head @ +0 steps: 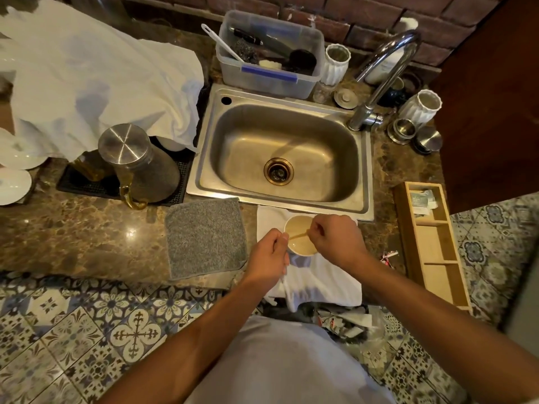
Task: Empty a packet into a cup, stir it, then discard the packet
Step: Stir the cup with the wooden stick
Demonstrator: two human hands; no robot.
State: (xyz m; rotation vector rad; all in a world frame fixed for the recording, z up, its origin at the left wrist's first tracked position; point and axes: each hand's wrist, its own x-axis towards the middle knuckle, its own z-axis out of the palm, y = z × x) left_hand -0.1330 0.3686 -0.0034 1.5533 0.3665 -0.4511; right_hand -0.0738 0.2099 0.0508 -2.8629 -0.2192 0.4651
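Cup (302,239) stands on a white cloth (320,275) just in front of the sink (280,158). Right hand (335,240) fingers pinch a stir stick (297,235) dipped into the cup. Left hand (269,258) fingers are curled against the cup's near side; packet not identifiable.

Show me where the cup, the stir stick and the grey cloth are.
cup (294,221), head view, on the far inner rim.
stir stick (299,235), head view, mid-shaft over the liquid.
grey cloth (205,237), head view, the cloth's middle.
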